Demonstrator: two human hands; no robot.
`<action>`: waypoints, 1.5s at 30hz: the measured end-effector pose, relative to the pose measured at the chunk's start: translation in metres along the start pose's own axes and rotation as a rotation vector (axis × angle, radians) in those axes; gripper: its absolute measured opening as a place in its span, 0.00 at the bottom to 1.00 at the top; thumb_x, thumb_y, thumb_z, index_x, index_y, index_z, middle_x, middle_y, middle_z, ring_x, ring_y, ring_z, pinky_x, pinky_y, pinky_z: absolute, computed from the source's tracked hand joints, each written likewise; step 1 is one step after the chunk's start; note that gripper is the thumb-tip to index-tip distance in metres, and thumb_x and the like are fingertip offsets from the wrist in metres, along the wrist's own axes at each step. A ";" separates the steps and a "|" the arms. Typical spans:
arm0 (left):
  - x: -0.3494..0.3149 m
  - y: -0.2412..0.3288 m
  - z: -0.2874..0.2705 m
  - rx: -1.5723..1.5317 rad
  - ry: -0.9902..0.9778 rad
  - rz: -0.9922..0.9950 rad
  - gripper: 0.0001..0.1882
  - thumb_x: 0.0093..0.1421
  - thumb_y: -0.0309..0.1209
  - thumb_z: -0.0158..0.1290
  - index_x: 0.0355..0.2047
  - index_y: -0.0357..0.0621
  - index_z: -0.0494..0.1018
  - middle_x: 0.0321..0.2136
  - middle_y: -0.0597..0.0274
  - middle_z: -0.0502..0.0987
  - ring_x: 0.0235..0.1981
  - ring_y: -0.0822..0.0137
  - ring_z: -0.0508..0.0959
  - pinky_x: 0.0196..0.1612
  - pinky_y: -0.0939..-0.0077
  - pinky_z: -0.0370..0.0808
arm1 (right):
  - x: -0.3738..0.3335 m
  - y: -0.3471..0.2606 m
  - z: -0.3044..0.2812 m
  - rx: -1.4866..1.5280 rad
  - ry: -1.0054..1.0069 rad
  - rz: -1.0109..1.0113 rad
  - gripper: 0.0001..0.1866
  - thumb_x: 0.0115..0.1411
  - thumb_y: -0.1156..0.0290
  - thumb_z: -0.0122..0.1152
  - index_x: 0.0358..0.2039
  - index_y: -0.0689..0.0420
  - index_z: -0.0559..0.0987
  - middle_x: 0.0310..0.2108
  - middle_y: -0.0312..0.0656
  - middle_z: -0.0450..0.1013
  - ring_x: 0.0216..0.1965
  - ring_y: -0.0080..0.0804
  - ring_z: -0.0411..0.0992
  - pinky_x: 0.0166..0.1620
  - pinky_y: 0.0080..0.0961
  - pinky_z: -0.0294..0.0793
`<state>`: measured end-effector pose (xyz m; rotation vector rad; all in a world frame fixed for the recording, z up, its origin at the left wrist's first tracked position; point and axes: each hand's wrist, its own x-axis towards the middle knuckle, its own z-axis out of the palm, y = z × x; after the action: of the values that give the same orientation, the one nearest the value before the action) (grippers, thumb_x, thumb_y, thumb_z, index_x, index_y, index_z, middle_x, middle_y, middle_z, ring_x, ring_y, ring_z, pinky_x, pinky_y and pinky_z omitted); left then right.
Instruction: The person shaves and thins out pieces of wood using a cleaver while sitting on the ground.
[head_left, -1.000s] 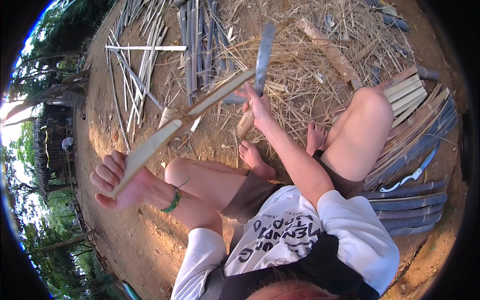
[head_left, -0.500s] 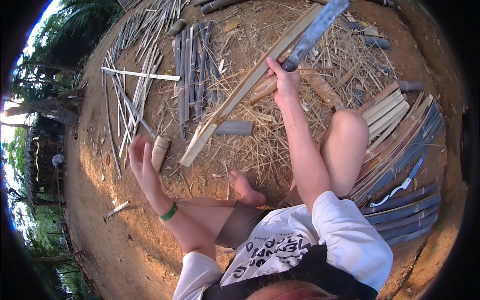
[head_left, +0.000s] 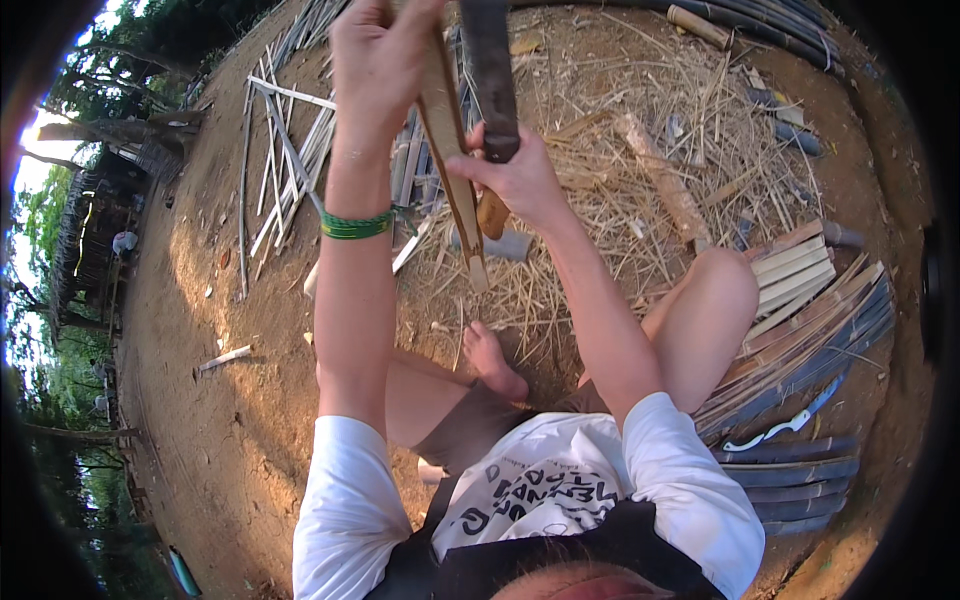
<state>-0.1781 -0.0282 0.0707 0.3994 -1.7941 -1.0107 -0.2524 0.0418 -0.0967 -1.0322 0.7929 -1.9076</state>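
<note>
My left hand (head_left: 378,65), a green band at its wrist, is raised high in front of me and closed on the upper part of a split bamboo strip (head_left: 447,140). The strip hangs down steeply, its pale lower end above the ground near my foot. My right hand (head_left: 517,180) grips a machete by its wooden handle (head_left: 491,214), with the dark blade (head_left: 487,80) pointing away beside the strip. The right thumb reaches across onto the strip. Beyond the upper picture edge, the strip's far end and the blade tip are hidden.
Shavings (head_left: 640,110) cover the ground ahead, with a round log (head_left: 660,180) lying among them. Pale strips (head_left: 290,170) lie crossed at far left. Split bamboo (head_left: 800,330) is stacked at my right, with a white-handled knife (head_left: 785,425) on it. My bare foot (head_left: 490,360) rests near the middle.
My left hand has swung up from the left and taken hold of the strip. The strip and machete have turned more upright and shifted left.
</note>
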 end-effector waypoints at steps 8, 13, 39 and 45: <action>-0.041 0.005 -0.102 -0.407 0.184 0.110 0.24 0.67 0.49 0.50 0.33 0.35 0.72 0.15 0.69 0.67 0.16 0.74 0.70 0.24 0.76 0.77 | -0.052 0.022 -0.025 -0.344 0.163 0.194 0.15 0.62 0.62 0.64 0.35 0.63 0.76 0.24 0.36 0.76 0.23 0.21 0.74 0.29 0.22 0.74; -0.080 0.006 -0.107 -0.364 0.278 0.218 0.39 0.59 0.71 0.40 0.31 0.43 0.74 0.11 0.68 0.66 0.11 0.75 0.66 0.18 0.76 0.73 | -0.098 0.071 -0.046 -0.555 0.279 0.340 0.17 0.63 0.58 0.63 0.34 0.62 0.75 0.16 0.34 0.71 0.18 0.18 0.70 0.23 0.20 0.68; -0.164 -0.092 -0.080 -0.420 -0.138 0.284 0.43 0.49 0.76 0.38 0.22 0.41 0.67 0.09 0.67 0.63 0.10 0.69 0.65 0.16 0.72 0.67 | -0.192 0.163 -0.060 -1.040 0.236 0.497 0.21 0.62 0.60 0.58 0.24 0.68 0.78 0.16 0.56 0.73 0.21 0.53 0.76 0.27 0.43 0.73; -0.156 -0.090 -0.074 -0.476 -0.156 0.281 0.43 0.48 0.77 0.37 0.22 0.42 0.66 0.09 0.67 0.62 0.10 0.69 0.64 0.16 0.72 0.67 | -0.209 0.217 -0.112 -0.980 0.289 0.923 0.20 0.61 0.59 0.57 0.28 0.67 0.80 0.21 0.59 0.75 0.25 0.59 0.76 0.31 0.47 0.75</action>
<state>-0.0583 -0.0125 -0.0825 -0.2253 -1.6184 -1.2436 -0.2018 0.1361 -0.4000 -0.6654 2.0477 -0.8162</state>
